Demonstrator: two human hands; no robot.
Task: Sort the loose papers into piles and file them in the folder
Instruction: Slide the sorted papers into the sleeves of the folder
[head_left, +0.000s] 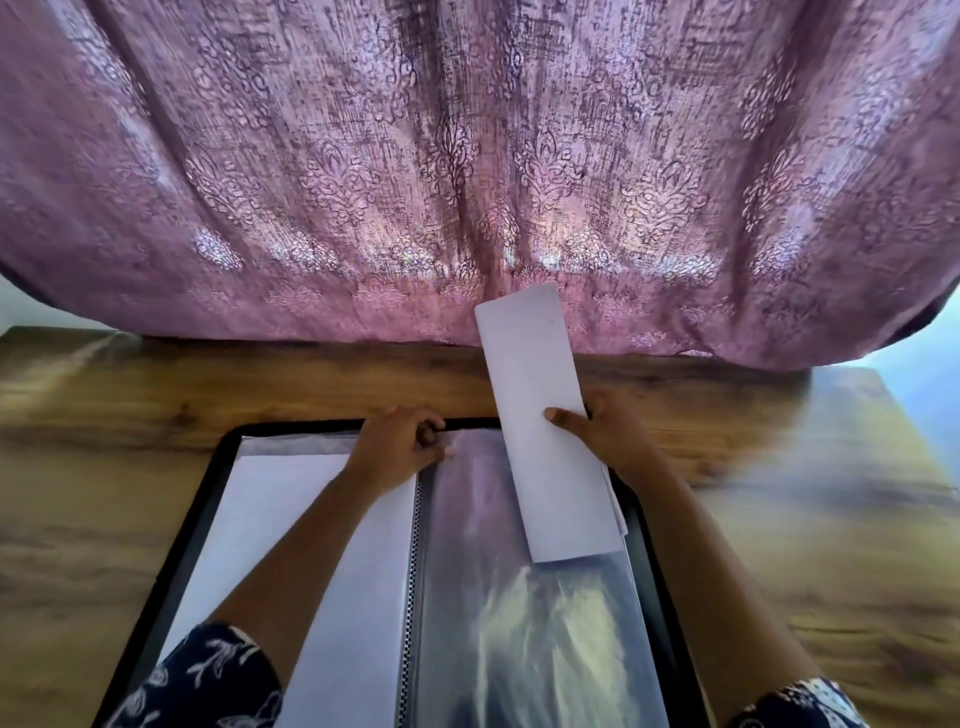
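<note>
Glossy plastic sleeve (524, 613) – matt paper (545, 415), wood-grain table (156, 395).

This looks like a room at home: a mauve damask curtain (467, 182) hangs just beyond my right grip (613, 441), behind the wood-grain table (156, 395) that lies under it.

A wood-grain table (156, 395) carries an open, black-rimmed folder (467, 545) that lies flat on its near middle with white sheets and clear sleeves facing up, while a mauve patterned curtain (467, 182) meets the table's far side.
</note>
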